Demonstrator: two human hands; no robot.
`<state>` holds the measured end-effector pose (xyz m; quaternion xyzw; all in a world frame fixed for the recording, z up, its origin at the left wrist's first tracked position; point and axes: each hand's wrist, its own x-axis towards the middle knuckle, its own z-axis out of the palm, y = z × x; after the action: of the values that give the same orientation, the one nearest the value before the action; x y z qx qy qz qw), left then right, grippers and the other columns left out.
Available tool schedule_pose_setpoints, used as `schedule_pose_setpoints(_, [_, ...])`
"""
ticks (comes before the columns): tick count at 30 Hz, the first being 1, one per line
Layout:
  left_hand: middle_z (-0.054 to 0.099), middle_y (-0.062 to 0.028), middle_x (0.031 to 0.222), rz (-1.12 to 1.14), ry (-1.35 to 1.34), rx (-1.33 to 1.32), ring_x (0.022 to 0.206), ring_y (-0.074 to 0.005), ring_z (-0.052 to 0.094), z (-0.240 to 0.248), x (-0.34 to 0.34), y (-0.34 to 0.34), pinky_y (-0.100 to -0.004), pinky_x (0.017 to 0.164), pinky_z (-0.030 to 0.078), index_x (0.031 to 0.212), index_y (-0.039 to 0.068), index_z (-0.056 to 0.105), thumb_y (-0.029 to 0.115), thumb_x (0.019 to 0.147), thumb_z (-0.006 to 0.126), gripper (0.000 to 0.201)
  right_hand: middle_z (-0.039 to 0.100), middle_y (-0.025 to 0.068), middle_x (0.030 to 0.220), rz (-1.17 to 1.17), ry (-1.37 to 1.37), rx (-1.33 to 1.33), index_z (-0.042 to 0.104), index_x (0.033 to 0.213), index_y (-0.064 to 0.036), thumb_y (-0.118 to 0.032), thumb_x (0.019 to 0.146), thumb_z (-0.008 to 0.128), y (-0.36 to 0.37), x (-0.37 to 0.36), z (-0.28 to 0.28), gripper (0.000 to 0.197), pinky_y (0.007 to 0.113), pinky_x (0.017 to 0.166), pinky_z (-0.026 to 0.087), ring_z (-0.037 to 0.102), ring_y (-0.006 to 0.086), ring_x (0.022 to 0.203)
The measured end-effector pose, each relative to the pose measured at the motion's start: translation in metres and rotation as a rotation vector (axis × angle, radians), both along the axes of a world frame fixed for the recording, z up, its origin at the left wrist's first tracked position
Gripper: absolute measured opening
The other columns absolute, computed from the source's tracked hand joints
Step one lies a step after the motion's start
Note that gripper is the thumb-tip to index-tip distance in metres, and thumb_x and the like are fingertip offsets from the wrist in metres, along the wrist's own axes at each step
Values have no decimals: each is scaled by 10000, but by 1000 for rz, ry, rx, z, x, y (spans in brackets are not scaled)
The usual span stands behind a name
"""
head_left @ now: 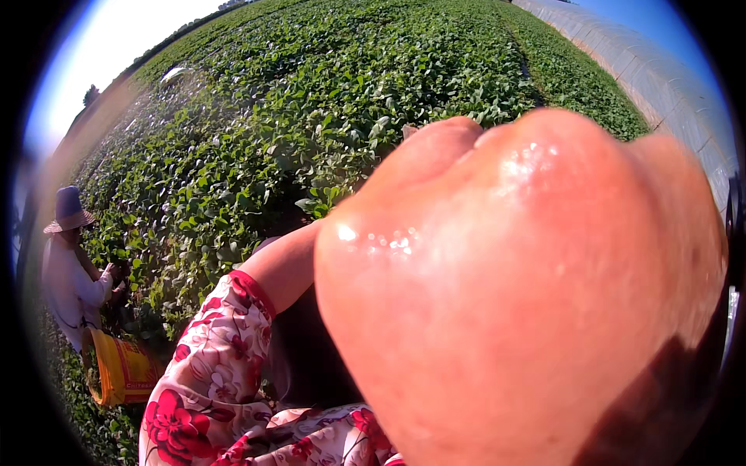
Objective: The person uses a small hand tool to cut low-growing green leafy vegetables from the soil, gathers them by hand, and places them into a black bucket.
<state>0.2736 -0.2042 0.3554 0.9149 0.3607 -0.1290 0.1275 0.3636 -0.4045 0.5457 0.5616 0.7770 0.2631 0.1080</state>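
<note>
My right hand (505,287) fills much of the right side, very close and partly blurred. Its back and knuckles face me. The fingers bend away out of sight, so I cannot tell whether they hold anything. From the lower left my left arm, in a floral sleeve (225,342) with a red cuff, reaches up and to the right. The bare left forearm (287,264) passes behind the right hand, which covers my left hand. Low leafy green plants (311,101) grow just beyond both arms.
At the far left a person (70,272) in a brimmed hat and white top bends over the plants. A yellow bag or bucket (128,369) stands beside them. A long plastic-covered tunnel (637,62) borders the field at the right.
</note>
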Motion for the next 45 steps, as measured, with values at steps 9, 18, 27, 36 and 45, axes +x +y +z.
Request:
schedule_pose_setpoints(9, [671,-122,760,16,-161,-43,594,-207,652,-19,-42,55,-337,623,534,987,47,661,355,770,657,377,621,199,728,-125,95,-113,624,832,22,15,658,606,12,10,-36,175,408,587,506,630,354,675])
schedule_pose_setpoints(18, [678,-121,843,203,-98,-24,594,-174,655,-17,-59,41,-318,634,536,1043,62,651,355,791,630,386,644,200,968,-691,279,-211,649,944,-59,-105,763,608,-3,124,-137,190,454,787,491,622,371,926])
schedule_pose_setpoints(27, [655,-80,660,138,-182,-76,597,-155,616,-18,-76,59,-329,582,498,755,66,710,299,756,643,242,661,131,935,-469,950,-148,636,1028,9,-73,661,652,32,187,-209,376,315,791,480,626,198,878])
schedule_pose_setpoints(36, [657,-87,680,177,-56,-171,589,-168,621,-5,-86,77,-339,560,514,856,57,702,284,777,597,262,635,114,900,-538,933,-306,625,1048,-10,-74,665,671,46,124,-204,390,306,736,489,613,194,804])
schedule_pose_setpoints(45, [666,-81,975,-536,84,-286,884,-220,646,-95,29,-71,-328,812,505,1084,118,636,266,823,553,311,655,189,811,-570,640,-566,638,872,16,-47,626,670,20,105,-196,256,374,700,496,647,282,786])
